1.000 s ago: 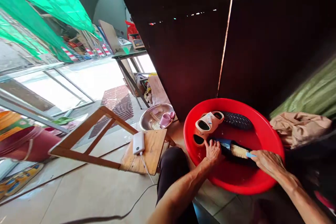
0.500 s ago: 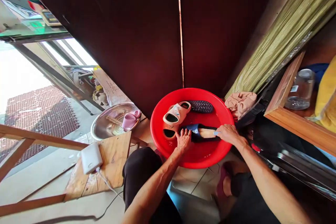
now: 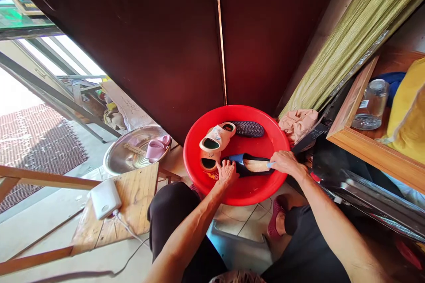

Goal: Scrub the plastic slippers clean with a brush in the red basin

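Note:
In a red basin [image 3: 190, 141] lies a dark slipper with a blue strap [image 3: 237, 158] and a pale insole, its opening facing up. My left hand [image 3: 227, 173] grips its toe end, fingers bent over it. At the heel end, my right hand [image 3: 284, 162] is closed around a small light-blue object [image 3: 270, 165], mostly hidden in the fingers and touching the slipper. Beside my left hand sit two cream slippers, one upper [image 3: 217, 137] and one nearer [image 3: 209, 161]. Another dark slipper [image 3: 249, 128] rests sole up at the basin's back.
A metal basin [image 3: 111, 159] with pink slippers [image 3: 156, 149] stands at the left. Nearer, a white power bank [image 3: 105, 199] with a cable lies on a wooden stool [image 3: 133, 203]. Dark doors [image 3: 166, 53] rise behind; a wooden shelf [image 3: 375, 146] juts in at the right.
The view has shifted, so everything sits slightly further left and higher. Both hands remain at the same slipper, the right one still at its heel with the light-blue object.

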A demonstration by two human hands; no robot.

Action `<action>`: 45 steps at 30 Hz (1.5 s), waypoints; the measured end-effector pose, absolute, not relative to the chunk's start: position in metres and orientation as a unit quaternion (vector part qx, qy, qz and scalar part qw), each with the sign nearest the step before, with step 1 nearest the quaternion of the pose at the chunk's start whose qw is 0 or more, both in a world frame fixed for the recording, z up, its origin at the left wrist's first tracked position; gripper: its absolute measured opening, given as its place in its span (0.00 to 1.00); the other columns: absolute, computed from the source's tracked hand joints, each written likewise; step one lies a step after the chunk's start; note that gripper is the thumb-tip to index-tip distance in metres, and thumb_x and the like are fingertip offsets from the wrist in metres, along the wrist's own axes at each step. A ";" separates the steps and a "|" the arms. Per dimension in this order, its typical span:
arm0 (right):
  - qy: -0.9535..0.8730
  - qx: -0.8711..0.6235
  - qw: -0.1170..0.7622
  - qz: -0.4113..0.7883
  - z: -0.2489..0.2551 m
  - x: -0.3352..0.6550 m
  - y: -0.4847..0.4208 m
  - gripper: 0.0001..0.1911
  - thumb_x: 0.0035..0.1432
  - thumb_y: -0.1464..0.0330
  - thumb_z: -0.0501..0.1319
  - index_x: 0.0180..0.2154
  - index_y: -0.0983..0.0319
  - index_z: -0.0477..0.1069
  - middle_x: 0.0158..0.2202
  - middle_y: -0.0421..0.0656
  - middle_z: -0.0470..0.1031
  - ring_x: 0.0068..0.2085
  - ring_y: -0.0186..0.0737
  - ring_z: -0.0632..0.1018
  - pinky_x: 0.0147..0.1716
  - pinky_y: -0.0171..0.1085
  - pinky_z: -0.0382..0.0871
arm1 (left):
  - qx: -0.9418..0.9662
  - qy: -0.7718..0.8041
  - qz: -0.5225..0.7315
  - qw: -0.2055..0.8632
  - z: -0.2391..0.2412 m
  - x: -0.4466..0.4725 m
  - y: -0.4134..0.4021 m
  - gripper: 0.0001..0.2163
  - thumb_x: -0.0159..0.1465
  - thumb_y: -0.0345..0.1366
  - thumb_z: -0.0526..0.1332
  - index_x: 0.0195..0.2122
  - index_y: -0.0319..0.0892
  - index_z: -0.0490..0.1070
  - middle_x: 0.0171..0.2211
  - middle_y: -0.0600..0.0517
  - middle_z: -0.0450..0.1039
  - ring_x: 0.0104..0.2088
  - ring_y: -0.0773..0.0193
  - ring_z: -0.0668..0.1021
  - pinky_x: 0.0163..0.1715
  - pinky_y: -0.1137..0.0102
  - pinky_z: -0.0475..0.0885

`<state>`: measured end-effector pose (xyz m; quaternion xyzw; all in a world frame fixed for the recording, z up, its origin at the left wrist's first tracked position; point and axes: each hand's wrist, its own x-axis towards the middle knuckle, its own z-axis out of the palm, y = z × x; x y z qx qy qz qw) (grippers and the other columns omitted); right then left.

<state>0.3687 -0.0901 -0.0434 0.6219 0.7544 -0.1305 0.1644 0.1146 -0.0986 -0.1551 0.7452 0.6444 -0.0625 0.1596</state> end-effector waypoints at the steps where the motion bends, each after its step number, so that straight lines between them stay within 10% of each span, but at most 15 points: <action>1: 0.745 0.632 0.168 -0.130 -0.038 0.379 -0.091 0.15 0.66 0.64 0.65 0.47 0.57 0.90 0.48 0.54 0.89 0.53 0.52 0.86 0.44 0.38 0.70 | 0.743 0.647 -0.061 0.159 -0.155 0.115 -0.098 0.26 0.69 0.41 0.65 0.69 0.45 0.73 0.68 0.37 0.72 0.71 0.42 0.68 0.74 0.38 0.52; 14: 0.727 0.644 0.110 -0.212 -0.067 0.349 -0.080 0.18 0.68 0.56 0.65 0.54 0.50 0.88 0.49 0.45 0.89 0.52 0.46 0.85 0.42 0.36 0.69 | 0.665 0.715 0.024 0.213 -0.146 0.099 -0.077 0.29 0.72 0.36 0.58 0.75 0.49 0.67 0.66 0.46 0.78 0.67 0.52 0.75 0.68 0.57 0.68; 26: 0.673 0.640 -0.022 -0.370 -0.085 0.421 -0.089 0.28 0.56 0.51 0.70 0.51 0.61 0.89 0.21 0.38 0.77 0.28 0.37 0.74 0.29 0.35 0.60 | 0.637 0.748 -0.056 0.177 -0.068 0.040 -0.067 0.23 0.74 0.54 0.57 0.59 0.48 0.83 0.58 0.42 0.84 0.59 0.45 0.83 0.54 0.60 0.78; 45: 0.716 0.655 -0.099 -0.221 -0.077 0.388 -0.098 0.16 0.68 0.57 0.67 0.53 0.48 0.88 0.47 0.39 0.90 0.48 0.42 0.87 0.41 0.32 0.71 | 0.628 0.758 0.030 0.173 -0.030 0.015 -0.044 0.13 0.68 0.45 0.63 0.38 0.42 0.83 0.35 0.48 0.85 0.41 0.56 0.84 0.36 0.70 0.69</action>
